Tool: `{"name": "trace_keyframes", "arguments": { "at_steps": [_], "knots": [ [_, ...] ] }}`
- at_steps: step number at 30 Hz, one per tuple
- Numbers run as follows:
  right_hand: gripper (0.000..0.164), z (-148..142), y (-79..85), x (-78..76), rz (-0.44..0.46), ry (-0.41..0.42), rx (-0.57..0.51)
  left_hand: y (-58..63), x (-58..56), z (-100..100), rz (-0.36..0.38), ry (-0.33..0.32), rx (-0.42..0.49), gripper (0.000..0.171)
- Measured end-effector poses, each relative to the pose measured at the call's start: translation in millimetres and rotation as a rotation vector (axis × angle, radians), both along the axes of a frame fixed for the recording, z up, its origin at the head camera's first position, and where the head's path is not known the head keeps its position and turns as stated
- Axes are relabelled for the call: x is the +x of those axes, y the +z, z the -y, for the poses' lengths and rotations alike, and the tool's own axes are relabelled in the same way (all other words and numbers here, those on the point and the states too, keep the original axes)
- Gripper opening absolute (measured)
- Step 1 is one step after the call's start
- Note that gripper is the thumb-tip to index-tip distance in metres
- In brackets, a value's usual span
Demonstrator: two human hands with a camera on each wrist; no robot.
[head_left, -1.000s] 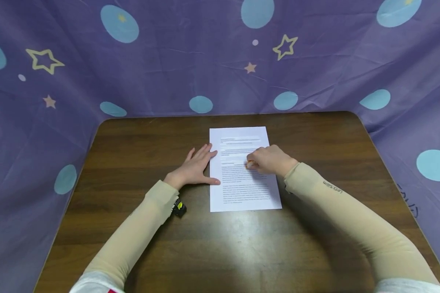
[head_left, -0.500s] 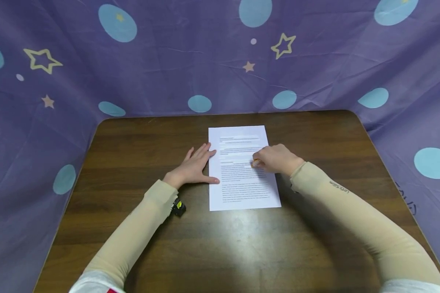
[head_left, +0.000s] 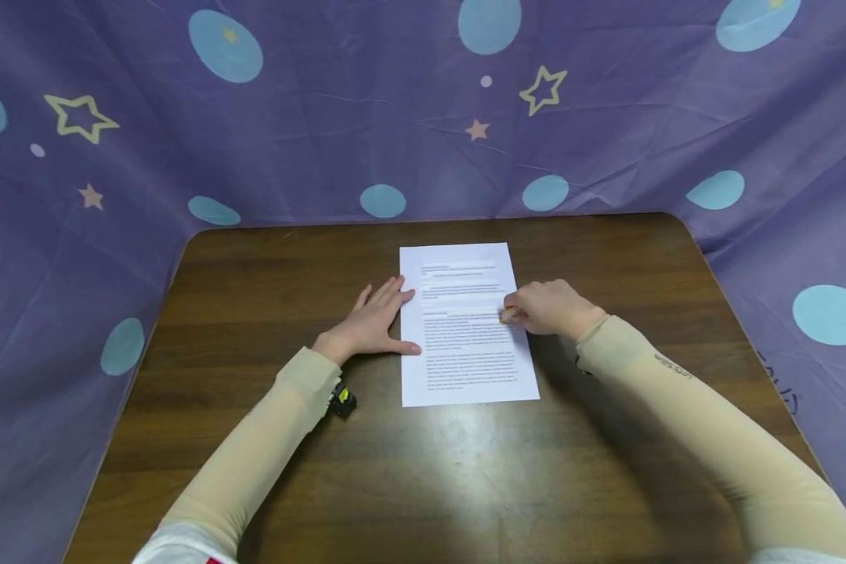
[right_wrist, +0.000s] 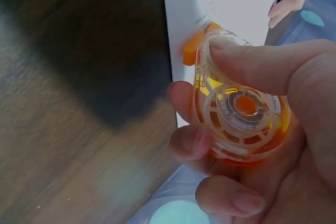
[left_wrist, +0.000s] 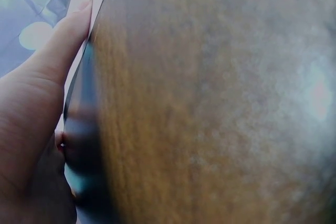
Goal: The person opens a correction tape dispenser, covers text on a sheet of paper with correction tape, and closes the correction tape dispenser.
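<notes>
A printed sheet of paper [head_left: 468,364] lies on the brown table, its lines of text broken by whiter bands in the upper half. My left hand [head_left: 374,321] spreads its fingers flat over the sheet's left edge; in the left wrist view its thumb [left_wrist: 73,30] rests on the paper's margin. My right hand [head_left: 553,307] grips a correction tape dispenser [right_wrist: 241,114], clear-bodied with orange parts inside. Its orange tip [right_wrist: 194,48] points down at the sheet near the right edge of the text, with the thumb pressing on the casing and fingers curled beneath.
The wooden table [head_left: 289,266] extends around the sheet on every side. A purple curtain [head_left: 310,117] with stars and blue ovals hangs behind and beside it. A small black device [head_left: 342,399] sits at the left wrist.
My right hand has slid rightward across the sheet with the correction tape, from mid-text to near the right margin. Along its path a text line looks whiter. The left hand stays put.
</notes>
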State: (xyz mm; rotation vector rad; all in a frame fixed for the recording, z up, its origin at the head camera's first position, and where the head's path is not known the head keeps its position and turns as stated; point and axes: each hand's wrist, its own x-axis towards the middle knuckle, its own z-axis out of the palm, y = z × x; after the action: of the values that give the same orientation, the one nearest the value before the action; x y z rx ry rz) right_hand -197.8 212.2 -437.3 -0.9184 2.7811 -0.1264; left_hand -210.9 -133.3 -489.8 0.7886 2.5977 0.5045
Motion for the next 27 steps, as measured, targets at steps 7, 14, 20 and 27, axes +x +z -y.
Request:
{"name": "trace_keyframes", "arguments": {
  "at_steps": [7, 14, 20, 27],
  "knots": [
    [0.02, -10.5, -1.4, 0.2, 0.005, -0.02, -0.016, -1.5, 0.0, 0.6, 0.007, 0.004, -0.006, 0.118],
    [0.017, -13.8, -2.2, -0.3, 0.023, -0.033, -0.017, 0.3, -0.1, -0.3, 0.011, 0.002, -0.01, 0.119],
    [0.016, -13.4, -0.9, -1.0, 0.012, 0.002, -0.008, 2.0, -0.6, -0.5, 0.014, -0.001, 0.009, 0.119],
    [0.024, 2.2, 3.5, -2.5, -0.016, 0.035, -0.053, -0.9, -0.4, 0.9, 0.009, -0.005, 0.013, 0.12]
  ]
}}
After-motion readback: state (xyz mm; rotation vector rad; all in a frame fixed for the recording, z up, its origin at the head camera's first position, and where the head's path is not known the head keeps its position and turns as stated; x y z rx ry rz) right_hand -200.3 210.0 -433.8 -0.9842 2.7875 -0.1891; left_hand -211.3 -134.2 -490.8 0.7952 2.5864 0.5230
